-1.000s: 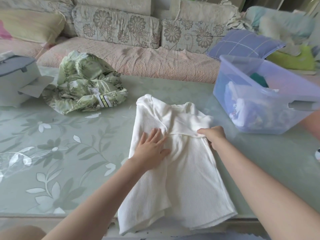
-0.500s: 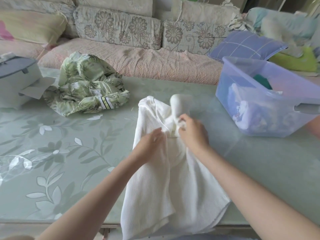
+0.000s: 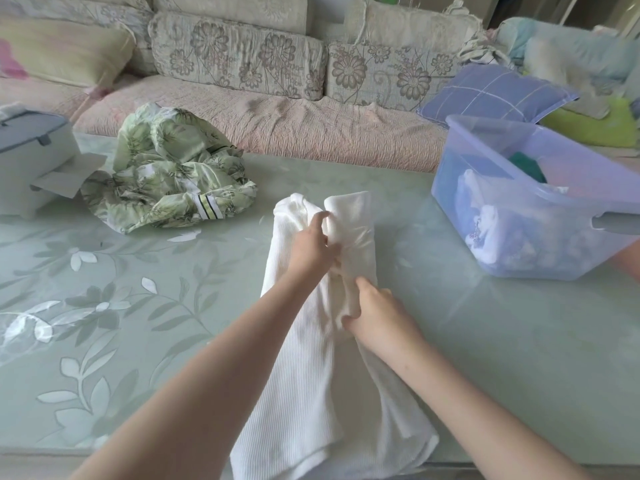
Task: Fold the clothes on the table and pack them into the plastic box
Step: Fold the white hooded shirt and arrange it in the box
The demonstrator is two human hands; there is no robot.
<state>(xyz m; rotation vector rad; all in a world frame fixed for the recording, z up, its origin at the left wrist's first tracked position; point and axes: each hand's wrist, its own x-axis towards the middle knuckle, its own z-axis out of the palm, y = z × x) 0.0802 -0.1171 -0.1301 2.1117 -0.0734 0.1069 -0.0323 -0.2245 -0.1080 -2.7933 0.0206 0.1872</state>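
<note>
Bare worktop (image 3: 485, 341) lies open between the white garment (image 3: 304, 375) and the open-topped plastic box (image 3: 485, 147) at right; far left, a crumpled green garment (image 3: 166, 181) touches a grey case (image 3: 31, 161)

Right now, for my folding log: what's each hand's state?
Left hand: pinches the white garment's upper fold.
Right hand: grips the white garment lower down.

Green floral table (image 3: 104, 306), white garment (image 3: 304, 375), plastic box (image 3: 519, 251)

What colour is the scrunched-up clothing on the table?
The crumpled garment is light green with a leafy print; the head view shows it.
</note>
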